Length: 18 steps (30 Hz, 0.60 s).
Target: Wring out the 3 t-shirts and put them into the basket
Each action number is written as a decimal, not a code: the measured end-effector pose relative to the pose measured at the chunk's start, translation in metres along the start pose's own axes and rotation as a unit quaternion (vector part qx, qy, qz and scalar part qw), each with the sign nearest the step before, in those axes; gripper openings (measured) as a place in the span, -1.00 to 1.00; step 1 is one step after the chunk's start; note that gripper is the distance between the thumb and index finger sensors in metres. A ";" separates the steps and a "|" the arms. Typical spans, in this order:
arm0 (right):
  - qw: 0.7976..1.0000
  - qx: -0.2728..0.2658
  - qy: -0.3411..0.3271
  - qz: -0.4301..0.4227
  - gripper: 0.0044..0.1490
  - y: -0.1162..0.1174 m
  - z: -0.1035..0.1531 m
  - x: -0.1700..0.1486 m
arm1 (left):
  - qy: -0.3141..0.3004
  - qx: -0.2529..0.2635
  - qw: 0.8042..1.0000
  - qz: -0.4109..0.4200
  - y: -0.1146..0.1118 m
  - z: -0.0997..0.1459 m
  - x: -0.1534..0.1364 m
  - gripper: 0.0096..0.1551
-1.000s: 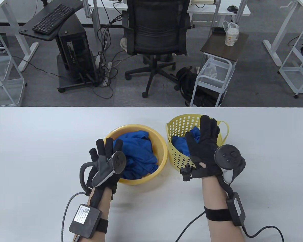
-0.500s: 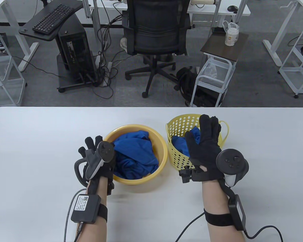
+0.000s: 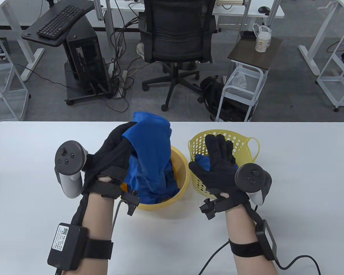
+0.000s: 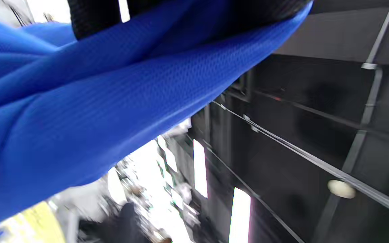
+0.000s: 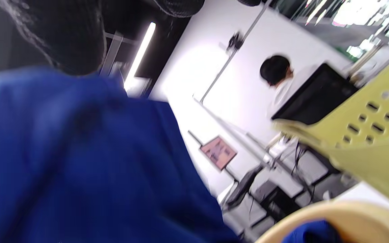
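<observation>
- Black-gloved left hand [image 3: 114, 156] raised, palm up, fingers curled, gripping cloth.
- Black-gloved right hand [image 3: 220, 169] raised, fingers straight and spread, holding nothing.

My left hand [image 3: 114, 160] and my right hand [image 3: 220, 172] both wear black fabric gloves that cover every finger. A tracker [image 3: 67, 163] sits on the back of the left one, with a dark round head, small buttons and a grey-white handle; its twin [image 3: 253, 180] sits on the right. Below the gloves my forearms are bare. Each wrist carries a black strap with a black box [image 3: 63, 246]; the left box bears a white label, perhaps a code. Black cables [image 3: 215, 257] trail from both boxes.
</observation>
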State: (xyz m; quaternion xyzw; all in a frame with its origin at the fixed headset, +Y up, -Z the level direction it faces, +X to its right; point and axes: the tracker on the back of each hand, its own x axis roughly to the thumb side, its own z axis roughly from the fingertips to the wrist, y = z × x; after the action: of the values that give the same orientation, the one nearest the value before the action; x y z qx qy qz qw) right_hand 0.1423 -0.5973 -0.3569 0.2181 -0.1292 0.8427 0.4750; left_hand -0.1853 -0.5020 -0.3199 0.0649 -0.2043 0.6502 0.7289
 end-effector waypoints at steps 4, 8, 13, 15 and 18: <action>0.989 0.141 -0.031 0.013 0.54 0.016 -0.006 0.001 | -0.046 -0.051 0.996 0.060 -0.024 0.001 0.024 -0.55; 0.974 0.219 -0.049 0.038 0.69 0.038 -0.008 0.003 | -0.083 -0.127 0.980 0.130 -0.056 0.001 0.039 -0.55; 0.968 0.202 -0.147 -0.019 0.53 0.061 -0.006 0.017 | -0.080 -0.253 0.949 0.169 -0.089 -0.001 0.046 -0.55; 0.975 0.156 -0.150 -0.048 -0.16 0.062 -0.005 0.019 | -0.074 -0.273 0.945 0.163 -0.087 -0.001 0.047 -0.55; 0.996 0.028 -0.089 -0.017 -0.49 0.043 -0.006 0.004 | -0.065 -0.228 0.963 0.125 -0.055 0.003 0.041 -0.56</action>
State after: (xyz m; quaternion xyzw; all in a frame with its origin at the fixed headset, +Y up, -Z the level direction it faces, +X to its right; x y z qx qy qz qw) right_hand 0.1016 -0.6137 -0.3604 0.3075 -0.1439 0.8149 0.4697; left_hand -0.1293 -0.4731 -0.2924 -0.0873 -0.4006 0.6668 0.6223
